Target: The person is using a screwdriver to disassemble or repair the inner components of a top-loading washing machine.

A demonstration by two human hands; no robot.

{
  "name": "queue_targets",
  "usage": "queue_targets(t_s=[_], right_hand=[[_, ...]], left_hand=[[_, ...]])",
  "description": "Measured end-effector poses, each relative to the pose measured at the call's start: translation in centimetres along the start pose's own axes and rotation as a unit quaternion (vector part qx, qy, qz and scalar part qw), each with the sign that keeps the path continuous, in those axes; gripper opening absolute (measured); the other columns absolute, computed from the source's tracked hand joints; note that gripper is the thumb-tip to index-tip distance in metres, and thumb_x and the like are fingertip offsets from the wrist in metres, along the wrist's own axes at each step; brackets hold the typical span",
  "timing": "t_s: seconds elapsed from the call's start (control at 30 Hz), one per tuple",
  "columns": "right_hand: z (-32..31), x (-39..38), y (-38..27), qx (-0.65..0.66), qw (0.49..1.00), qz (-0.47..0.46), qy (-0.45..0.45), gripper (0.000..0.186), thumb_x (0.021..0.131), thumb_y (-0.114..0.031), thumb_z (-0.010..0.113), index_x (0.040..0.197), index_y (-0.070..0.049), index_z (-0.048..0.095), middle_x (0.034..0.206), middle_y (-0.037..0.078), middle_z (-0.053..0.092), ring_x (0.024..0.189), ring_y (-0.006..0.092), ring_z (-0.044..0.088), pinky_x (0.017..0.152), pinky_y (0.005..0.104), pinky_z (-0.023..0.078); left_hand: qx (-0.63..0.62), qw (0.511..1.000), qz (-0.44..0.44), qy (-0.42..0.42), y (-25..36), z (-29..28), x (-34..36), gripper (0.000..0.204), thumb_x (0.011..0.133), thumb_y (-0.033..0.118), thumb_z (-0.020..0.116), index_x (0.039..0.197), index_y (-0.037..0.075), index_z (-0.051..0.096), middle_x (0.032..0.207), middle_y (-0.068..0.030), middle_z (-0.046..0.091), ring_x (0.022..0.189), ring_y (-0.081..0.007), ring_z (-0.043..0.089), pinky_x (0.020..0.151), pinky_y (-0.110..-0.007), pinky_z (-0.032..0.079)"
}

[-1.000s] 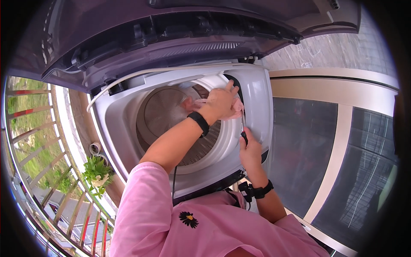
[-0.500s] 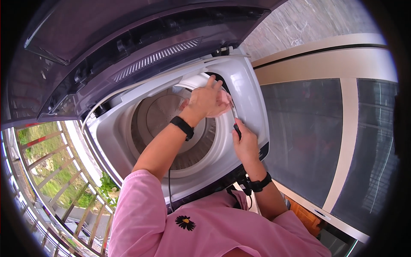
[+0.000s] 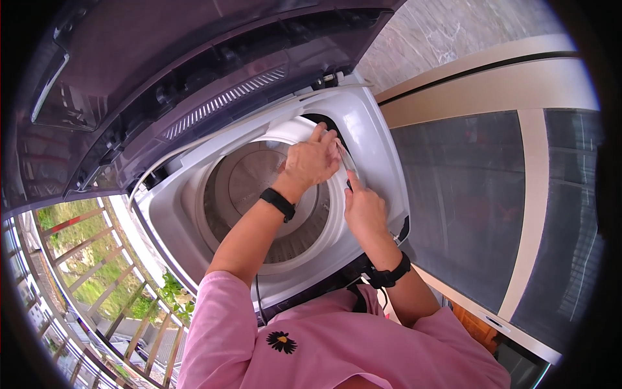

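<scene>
A top-loading washing machine [image 3: 387, 175] stands in front of me with its dark lid raised. My left hand [image 3: 311, 161] reaches over the round drum [image 3: 249, 185] to the far right of its rim. Its fingers are bent and closed around a pale pink piece that looks like cloth [image 3: 334, 148], mostly hidden by the hand. At the right side of the opening, my right hand [image 3: 366, 212] is closed around the dark handle of a slim metal tool [image 3: 345, 159]. The tool's shaft points away from me, toward the left fingers; its tip is hidden there. A dark gap [image 3: 327, 121] shows beside the rim.
The raised lid [image 3: 214, 71] fills the far left. A pale hose or cable [image 3: 188, 139] runs along the machine's back edge. To the right stands a framed dark glass panel [image 3: 460, 194]. A railing [image 3: 91, 253] and green plants [image 3: 173, 292] are at the left.
My right hand has shifted slightly away from me with the tool, nearer the left hand. Less of the pink piece shows now. The view has turned slightly.
</scene>
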State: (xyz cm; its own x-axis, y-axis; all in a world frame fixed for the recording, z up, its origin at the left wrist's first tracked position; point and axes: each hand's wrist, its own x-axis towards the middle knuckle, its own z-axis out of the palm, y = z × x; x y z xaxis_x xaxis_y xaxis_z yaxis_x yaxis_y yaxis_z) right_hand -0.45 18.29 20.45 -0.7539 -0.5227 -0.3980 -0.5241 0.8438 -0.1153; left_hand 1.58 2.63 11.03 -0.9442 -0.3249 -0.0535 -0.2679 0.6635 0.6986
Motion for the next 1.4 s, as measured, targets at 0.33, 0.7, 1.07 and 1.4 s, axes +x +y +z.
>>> queue_targets(t_s=[0.33, 0.7, 1.07, 1.4], right_hand=[[-1.2, -4.6, 2.4, -0.028, 0.998, 0.043, -0.043, 0.044, 0.095, -0.022, 0.053, 0.137, -0.008, 0.05, 0.073, 0.024, 0.067, 0.072, 0.0443, 0.066, 0.071, 0.0538, 0.053], [0.3, -2.9, 1.1, -0.036, 0.999, 0.025, 0.028, 0.043, 0.09, -0.02, 0.058, 0.132, -0.009, 0.054, 0.081, 0.023, 0.068, 0.075, 0.0433, 0.065, 0.069, 0.0536, 0.051], [-7.5, -1.3, 1.0, 0.155, 0.96, 0.134, -0.19, 0.038, 0.097, -0.018, 0.053, 0.134, -0.009, 0.056, 0.063, 0.007, 0.056, 0.041, 0.0144, 0.053, 0.039, 0.0302, 0.045], [-10.8, -0.2, 5.6, 0.312, 0.875, 0.148, -0.34, 0.039, 0.097, -0.018, 0.054, 0.136, -0.011, 0.056, 0.062, 0.001, 0.05, 0.041, 0.0081, 0.044, 0.039, 0.0238, 0.031]], left_hand=[[0.018, 0.995, -0.038, -0.095, 0.8, -2.0, 0.2, 0.099, 0.058, 0.053, 0.081, 0.14, 0.013, 0.044, 0.151, -0.0115, 0.036, 0.104, -0.0333, 0.066, 0.086, -0.041, 0.054], [0.038, 0.996, -0.055, -0.057, 0.4, -2.2, 0.8, 0.094, 0.064, 0.058, 0.079, 0.139, 0.013, 0.043, 0.15, -0.013, 0.036, 0.099, -0.0335, 0.068, 0.083, -0.041, 0.055], [-0.016, 0.998, -0.059, -0.019, 0.5, 0.2, -0.1, 0.082, 0.075, 0.057, 0.069, 0.139, 0.011, 0.044, 0.152, -0.0134, 0.035, 0.101, -0.0315, 0.068, 0.085, -0.04, 0.054], [-0.005, 0.995, -0.093, -0.018, 1.2, 0.2, -0.2, 0.096, 0.06, 0.05, 0.081, 0.14, 0.011, 0.042, 0.153, -0.0107, 0.031, 0.101, -0.0305, 0.068, 0.085, -0.038, 0.054]])
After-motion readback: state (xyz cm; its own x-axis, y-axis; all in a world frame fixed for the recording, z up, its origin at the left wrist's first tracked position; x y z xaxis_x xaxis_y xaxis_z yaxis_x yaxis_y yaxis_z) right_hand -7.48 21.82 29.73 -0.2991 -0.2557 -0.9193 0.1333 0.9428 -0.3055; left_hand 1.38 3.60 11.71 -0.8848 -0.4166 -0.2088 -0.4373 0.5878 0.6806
